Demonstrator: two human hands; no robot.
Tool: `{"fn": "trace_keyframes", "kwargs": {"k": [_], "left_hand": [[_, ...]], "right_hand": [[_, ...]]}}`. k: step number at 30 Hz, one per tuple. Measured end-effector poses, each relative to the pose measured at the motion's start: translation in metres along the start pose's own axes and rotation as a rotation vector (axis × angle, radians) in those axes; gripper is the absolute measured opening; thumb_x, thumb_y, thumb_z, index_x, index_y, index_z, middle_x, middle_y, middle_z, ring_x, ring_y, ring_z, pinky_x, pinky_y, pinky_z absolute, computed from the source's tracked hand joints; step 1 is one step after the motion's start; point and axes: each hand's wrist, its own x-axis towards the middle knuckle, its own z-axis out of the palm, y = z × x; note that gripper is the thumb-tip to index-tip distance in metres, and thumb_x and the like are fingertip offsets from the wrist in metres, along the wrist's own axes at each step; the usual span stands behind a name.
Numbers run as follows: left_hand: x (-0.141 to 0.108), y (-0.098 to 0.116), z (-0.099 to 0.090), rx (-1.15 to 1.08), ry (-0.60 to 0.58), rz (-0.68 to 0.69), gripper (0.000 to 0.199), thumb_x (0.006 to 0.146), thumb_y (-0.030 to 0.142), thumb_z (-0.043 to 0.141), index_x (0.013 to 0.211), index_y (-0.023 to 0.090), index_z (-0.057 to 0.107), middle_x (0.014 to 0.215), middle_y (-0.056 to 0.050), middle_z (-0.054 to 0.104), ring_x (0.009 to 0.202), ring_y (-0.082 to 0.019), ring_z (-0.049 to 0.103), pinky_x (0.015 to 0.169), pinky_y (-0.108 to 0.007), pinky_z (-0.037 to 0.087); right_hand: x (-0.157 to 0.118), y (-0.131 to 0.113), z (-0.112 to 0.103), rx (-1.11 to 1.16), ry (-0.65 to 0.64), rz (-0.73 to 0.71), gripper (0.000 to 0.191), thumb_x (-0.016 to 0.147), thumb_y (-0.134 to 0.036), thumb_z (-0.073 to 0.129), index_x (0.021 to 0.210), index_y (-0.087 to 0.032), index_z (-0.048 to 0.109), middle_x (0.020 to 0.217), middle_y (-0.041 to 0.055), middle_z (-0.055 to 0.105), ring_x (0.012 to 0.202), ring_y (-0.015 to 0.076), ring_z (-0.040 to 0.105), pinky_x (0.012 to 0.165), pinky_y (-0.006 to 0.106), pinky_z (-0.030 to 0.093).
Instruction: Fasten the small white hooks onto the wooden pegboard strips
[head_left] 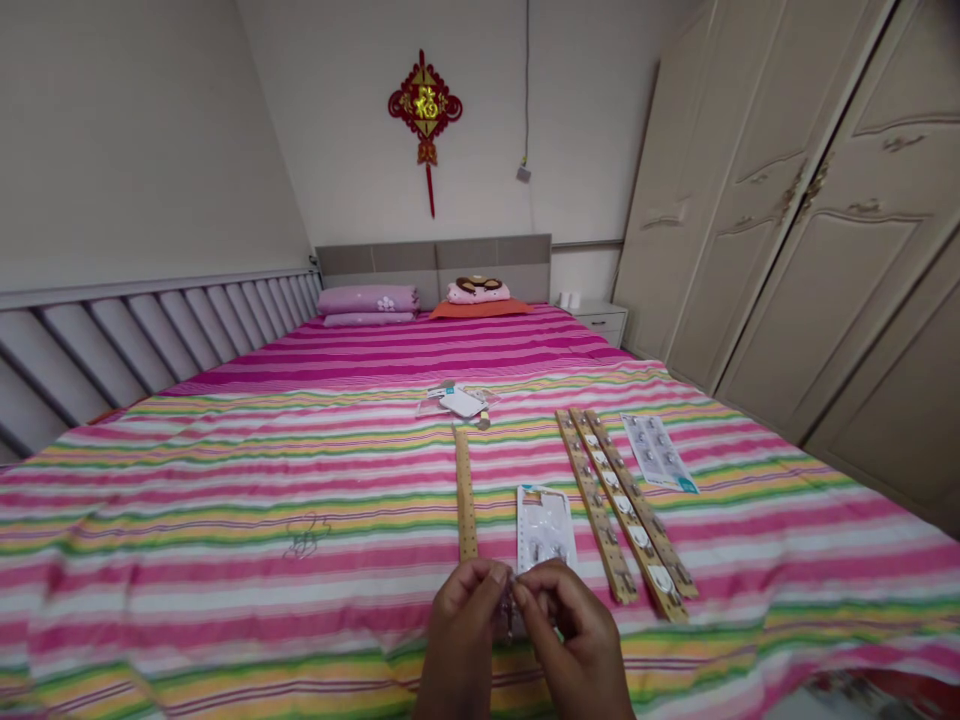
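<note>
Close together at the front of the bed, my left hand (469, 600) and my right hand (566, 615) are both closed in a pinch. Between their fingertips is a small clear plastic piece (508, 618), its exact kind too small to make out. Just beyond my fingers lies a white blister pack (544, 520) with a few small metal pieces under its plastic. A bare wooden strip (465, 490) with holes along it points away from my left hand. To the right, three wooden strips (619, 490) lie side by side with metal hooks and white round pieces on them.
Another hook pack (660, 452) lies right of the strips. Farther off are opened packaging (461, 402) and, left, a tangle of thin wire or string (304, 538). The striped bedsheet (225, 500) is wrinkled. A bed rail (157, 335) runs along the left; wardrobes (810, 260) stand right.
</note>
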Motion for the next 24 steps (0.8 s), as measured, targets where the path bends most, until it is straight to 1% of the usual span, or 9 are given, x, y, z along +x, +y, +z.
{"fn": "trace_keyframes", "kwargs": {"k": [3,6,9,11,14,18,21,24], "left_hand": [[-0.002,0.001,0.0,-0.068,-0.002,0.011,0.027,0.057,0.034,0.078,0.059,0.014,0.06,0.054,0.003,0.054,0.053,-0.008,0.047,0.051,-0.019,0.038],[-0.001,0.002,-0.002,-0.101,-0.043,-0.02,0.022,0.061,0.031,0.076,0.065,0.013,0.064,0.061,0.0,0.059,0.06,-0.01,0.052,0.058,-0.02,0.041],[0.001,0.005,-0.006,-0.069,-0.1,-0.07,0.028,0.067,0.038,0.071,0.074,0.011,0.068,0.067,-0.006,0.064,0.064,-0.013,0.056,0.058,-0.022,0.043],[0.002,0.008,-0.008,-0.04,-0.112,-0.105,0.031,0.068,0.04,0.069,0.077,0.01,0.069,0.07,-0.008,0.065,0.064,-0.014,0.058,0.058,-0.023,0.043],[0.002,0.012,-0.01,0.013,-0.087,-0.138,0.031,0.065,0.039,0.072,0.079,0.011,0.07,0.071,-0.007,0.066,0.064,-0.013,0.058,0.059,-0.023,0.044],[0.002,0.017,-0.013,0.137,-0.054,-0.112,0.031,0.06,0.038,0.076,0.073,0.012,0.069,0.066,-0.004,0.063,0.059,-0.01,0.055,0.056,-0.02,0.043],[0.003,0.018,-0.015,0.211,-0.065,-0.08,0.03,0.059,0.039,0.076,0.066,0.012,0.067,0.061,-0.001,0.061,0.057,-0.009,0.052,0.056,-0.02,0.042],[0.005,0.02,-0.017,0.193,-0.095,-0.098,0.028,0.06,0.038,0.075,0.064,0.012,0.065,0.061,-0.001,0.06,0.057,-0.009,0.053,0.056,-0.02,0.042]], "right_hand": [[0.0,0.0,0.001,0.03,-0.013,0.012,0.016,0.077,-0.03,0.061,0.066,-0.019,0.061,0.056,-0.0029,0.047,0.049,0.0113,0.041,0.046,0.021,0.033],[0.001,0.003,-0.001,0.107,-0.039,0.09,0.018,0.076,-0.033,0.062,0.067,-0.018,0.059,0.054,-0.004,0.045,0.049,0.0102,0.039,0.044,0.02,0.032],[0.003,0.005,-0.004,0.184,-0.069,0.188,0.021,0.076,-0.037,0.062,0.07,-0.017,0.057,0.052,-0.0062,0.041,0.046,0.0082,0.035,0.042,0.019,0.03],[0.005,0.006,-0.007,0.21,-0.088,0.231,0.022,0.075,-0.038,0.062,0.07,-0.017,0.056,0.05,-0.0075,0.038,0.044,0.007,0.032,0.041,0.018,0.027],[0.005,0.007,-0.008,0.22,-0.101,0.238,0.023,0.075,-0.038,0.063,0.069,-0.017,0.056,0.051,-0.0076,0.038,0.045,0.0065,0.031,0.041,0.018,0.025],[0.004,0.009,-0.007,0.197,-0.115,0.232,0.023,0.076,-0.037,0.063,0.07,-0.017,0.055,0.053,-0.0066,0.038,0.047,0.007,0.032,0.043,0.019,0.024],[0.003,0.011,-0.007,0.165,-0.134,0.218,0.022,0.077,-0.037,0.061,0.07,-0.016,0.055,0.055,-0.006,0.039,0.048,0.0075,0.032,0.044,0.019,0.024],[0.003,0.012,-0.007,0.137,-0.151,0.199,0.022,0.078,-0.036,0.061,0.07,-0.017,0.056,0.055,-0.0058,0.038,0.049,0.0082,0.033,0.044,0.02,0.025]]}}
